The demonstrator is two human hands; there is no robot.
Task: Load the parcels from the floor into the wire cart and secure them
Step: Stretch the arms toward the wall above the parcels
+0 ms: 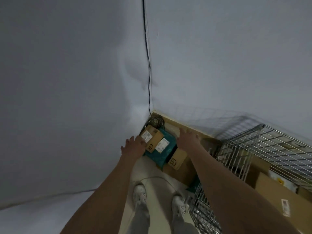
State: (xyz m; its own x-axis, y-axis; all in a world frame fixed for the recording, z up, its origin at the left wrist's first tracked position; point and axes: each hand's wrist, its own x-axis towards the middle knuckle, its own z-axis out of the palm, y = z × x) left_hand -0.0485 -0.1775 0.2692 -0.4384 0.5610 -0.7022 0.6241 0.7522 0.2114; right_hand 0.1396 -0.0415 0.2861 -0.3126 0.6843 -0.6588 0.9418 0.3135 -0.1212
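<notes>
Hands reaching for the corner stack.
I'd bracket the small box squarely: left hand and right hand fingers spread, gripping nothing.

1. A small brown cardboard box with a white label and a black logo lies on top of the floor pile in the room's corner.
2. A teal poly mailer with a white label lies under it.
3. A larger brown box with black tape sits beneath the mailer.
4. The wire cart stands to the right, against the wall, with cardboard boxes inside.
</notes>
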